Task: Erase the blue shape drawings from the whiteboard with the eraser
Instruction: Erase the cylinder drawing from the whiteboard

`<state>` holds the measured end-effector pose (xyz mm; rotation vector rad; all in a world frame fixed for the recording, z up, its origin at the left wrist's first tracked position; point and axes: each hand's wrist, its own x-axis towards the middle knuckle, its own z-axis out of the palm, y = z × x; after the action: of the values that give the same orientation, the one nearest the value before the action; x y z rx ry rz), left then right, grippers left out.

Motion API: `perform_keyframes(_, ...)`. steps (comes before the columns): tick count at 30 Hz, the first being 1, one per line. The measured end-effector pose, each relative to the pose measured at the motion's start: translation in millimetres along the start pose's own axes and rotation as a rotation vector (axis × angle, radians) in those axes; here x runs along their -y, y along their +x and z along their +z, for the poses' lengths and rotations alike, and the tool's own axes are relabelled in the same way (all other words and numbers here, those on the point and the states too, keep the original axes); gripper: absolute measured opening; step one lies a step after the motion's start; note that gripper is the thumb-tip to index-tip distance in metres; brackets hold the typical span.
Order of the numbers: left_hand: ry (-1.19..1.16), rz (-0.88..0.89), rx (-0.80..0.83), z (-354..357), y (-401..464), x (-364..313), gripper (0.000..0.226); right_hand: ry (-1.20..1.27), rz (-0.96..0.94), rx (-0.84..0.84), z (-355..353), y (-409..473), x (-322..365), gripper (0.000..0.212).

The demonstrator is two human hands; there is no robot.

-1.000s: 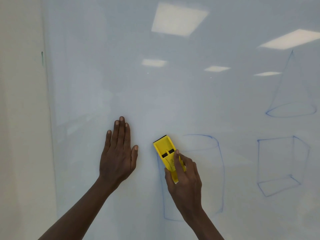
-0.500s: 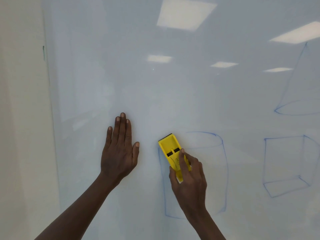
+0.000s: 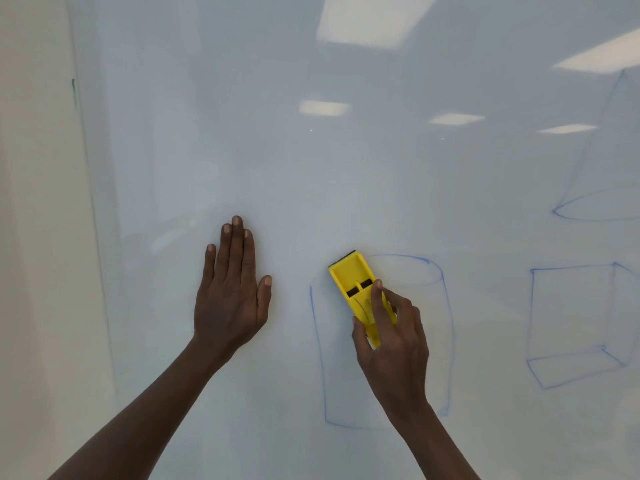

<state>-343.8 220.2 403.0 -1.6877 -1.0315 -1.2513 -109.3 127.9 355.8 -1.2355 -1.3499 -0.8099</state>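
**Now: eraser on the cylinder's top-left corner**

Head view. Right now the right hand (image 3: 391,344) grips the yellow eraser (image 3: 360,292) by its lower end, thumb on the left edge, index finger laid along the top face and the other fingers curled round the right edge. The eraser lies flat against the whiteboard (image 3: 346,168), tilted with its upper end leaning left, and its black felt edge shows at the top. It sits inside the upper left part of the blue cylinder drawing (image 3: 446,306), whose top ellipse is faint beside the eraser and whose left side line has a gap just under the eraser's left corner. The cylinder's left line, bottom curve and right line are plainly drawn.

The left hand (image 3: 232,292) rests flat on the board well to the left of the eraser, fingers straight and pressed together, thumb held out to the right; it holds nothing.

To the right of the cylinder stands a blue cube drawing (image 3: 533,323), apart from it. Above the cube a blue cone drawing (image 3: 557,213) runs off the right edge of the frame. Ceiling lights reflect in the glossy board, and a pale wall (image 3: 34,237) borders it on the left.
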Motion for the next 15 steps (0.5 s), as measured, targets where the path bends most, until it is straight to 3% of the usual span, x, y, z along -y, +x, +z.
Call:
perform_keyframes(6, 0.021, 0.000, 0.004, 0.9, -0.1, 0.1, 0.071, 0.009, 0.119, -0.082, -10.1, 9.9, -26.1, 0.062)
perform_keyframes(15, 0.027, -0.016, 0.014, 0.9, -0.4, -0.3, 0.072, 0.057, 0.051, -0.031, -6.1, 9.1, -16.5, 0.060)
